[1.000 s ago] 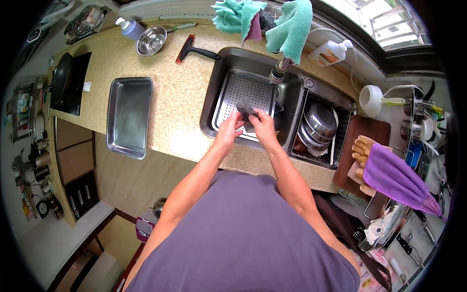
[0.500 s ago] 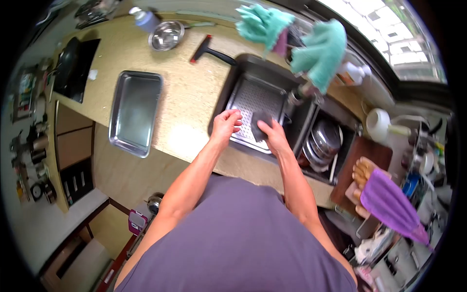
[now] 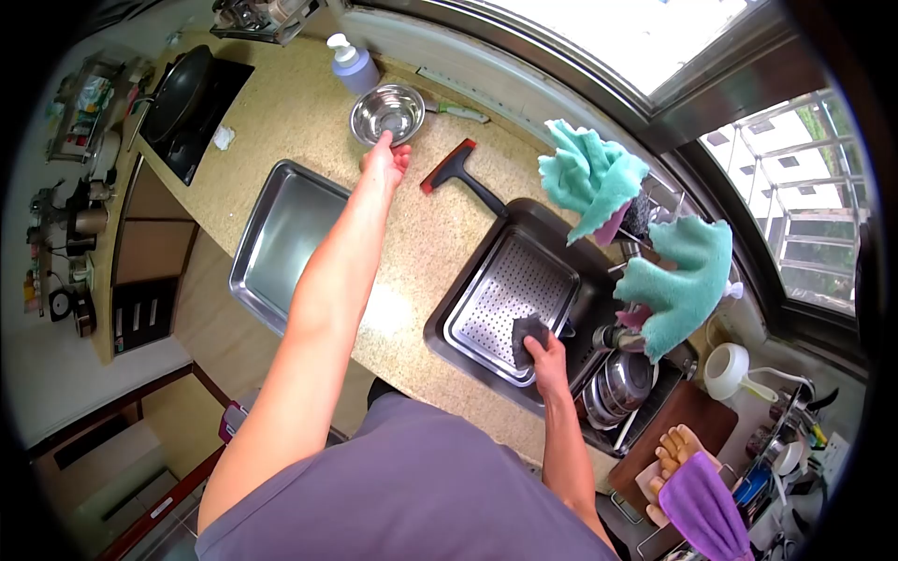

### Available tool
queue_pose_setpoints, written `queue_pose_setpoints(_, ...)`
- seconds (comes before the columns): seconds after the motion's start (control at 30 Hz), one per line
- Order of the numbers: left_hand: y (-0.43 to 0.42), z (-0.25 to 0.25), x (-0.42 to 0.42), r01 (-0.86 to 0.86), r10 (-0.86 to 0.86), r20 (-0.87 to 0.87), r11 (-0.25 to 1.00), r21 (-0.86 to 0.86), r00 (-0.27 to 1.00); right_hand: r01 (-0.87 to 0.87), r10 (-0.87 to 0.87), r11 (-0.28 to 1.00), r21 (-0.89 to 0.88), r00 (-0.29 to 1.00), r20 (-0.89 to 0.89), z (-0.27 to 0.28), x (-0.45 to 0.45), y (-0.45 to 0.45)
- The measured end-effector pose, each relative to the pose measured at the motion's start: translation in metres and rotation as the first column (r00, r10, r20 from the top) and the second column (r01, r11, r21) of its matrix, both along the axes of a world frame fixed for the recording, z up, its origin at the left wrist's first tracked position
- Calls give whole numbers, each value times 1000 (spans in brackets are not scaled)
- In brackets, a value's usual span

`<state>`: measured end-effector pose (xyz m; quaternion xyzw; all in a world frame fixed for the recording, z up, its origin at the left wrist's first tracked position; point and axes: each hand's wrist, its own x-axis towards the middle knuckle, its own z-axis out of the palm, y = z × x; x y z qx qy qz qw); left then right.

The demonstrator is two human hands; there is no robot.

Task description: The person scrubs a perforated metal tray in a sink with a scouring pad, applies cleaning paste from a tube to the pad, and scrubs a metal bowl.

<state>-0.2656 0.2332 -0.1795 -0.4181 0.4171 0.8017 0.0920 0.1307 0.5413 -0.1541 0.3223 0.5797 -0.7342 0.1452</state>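
My left hand (image 3: 385,164) reaches over the counter, its fingers apart at the near rim of a small steel bowl (image 3: 388,112); whether they touch the rim is hard to tell. Between the thumb and fingers of my right hand (image 3: 549,363) is a dark grey scrubbing pad (image 3: 528,338). That pad is above the near right corner of a perforated metal tray (image 3: 510,297), which sits inside the sink (image 3: 440,329).
A pump bottle (image 3: 353,70), a green-handled utensil (image 3: 460,113) and a squeegee (image 3: 456,168) surround the bowl. My left forearm crosses a rectangular metal pan (image 3: 285,229). Teal cloths (image 3: 678,280) hang by the faucet; stacked pots (image 3: 625,379) stand at the right.
My left hand has left the sink and moved up and left to the bowl. My right hand still has the pad over the tray. The view has turned and shifted.
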Motion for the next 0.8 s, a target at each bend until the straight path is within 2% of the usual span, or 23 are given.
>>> queue_pose_setpoints(0.1, -4, -12, -21, -62, 63, 26, 997, -55, 998, 32, -32, 999, -14, 998, 50, 5, 0, -6)
queue_pose_setpoints(0.17, -11, -16, -26, -5, 14, 36, 968, -252, 999, 43, -41, 999, -32, 997, 60, -1, 4, -7)
queue_pose_setpoints(0.2, -17, -18, -20, 60, -68, -12, 936, -347, 998, 46, -45, 999, -20, 998, 50, -4, 7, -9)
queue_pose_setpoints(0.23, -14, -9, -4, 64, -71, -6, 934, -353, 997, 48, -48, 999, -10, 998, 40, -5, 10, -10)
queue_pose_setpoints(0.3, -3, 27, 45, 94, -181, -131, 864, -494, 975, 54, -52, 998, -19, 997, 60, -4, 11, -10)
queue_pose_setpoints(0.33, 1, 40, 71, 113, -205, -130, 856, -505, 970, 48, -49, 999, 15, 998, 41, -5, 12, -8)
queue_pose_setpoints(0.4, 11, 58, 129, 177, -274, -147, 865, -469, 950, 13, -10, 994, 112, 999, -30, -14, 20, 2)
queue_pose_setpoints(0.43, 18, 64, 160, 223, -314, -163, 880, -419, 935, 15, -9, 987, 159, 999, -38, 11, 11, 2)
queue_pose_setpoints(0.5, 38, 73, 218, 317, -359, -135, 913, -258, 924, 61, -34, 988, 143, 981, -189, 40, 2, 7)
queue_pose_setpoints(0.53, 43, 70, 244, 423, -453, -111, 880, -216, 885, 95, -54, 979, 181, 973, -223, 53, -1, 10)
queue_pose_setpoints(0.57, 57, 72, 266, 469, -490, -56, 857, -215, 870, 144, -117, 983, 112, 968, -222, 60, 1, 12)
queue_pose_setpoints(0.63, 83, 61, 306, 508, -518, -21, 844, -174, 855, 199, -156, 970, 140, 950, -271, 59, 13, 21)
queue_pose_setpoints(0.67, 90, 42, 321, 527, -551, 3, 795, -300, 834, 244, -214, 966, 89, 943, -255, 60, 25, 21)
queue_pose_setpoints(0.7, 88, 25, 330, 588, -652, 12, 676, -445, 758, 283, -267, 958, 34, 931, -248, 64, 28, 21)
queue_pose_setpoints(0.77, 101, 26, 334, 558, -672, 17, 600, -574, 740, 296, -283, 955, 32, 937, -206, 58, 50, 25)
queue_pose_setpoints(0.8, 102, 29, 332, 558, -677, 10, 598, -575, 736, 294, -281, 955, 33, 936, -211, 58, 60, 24)
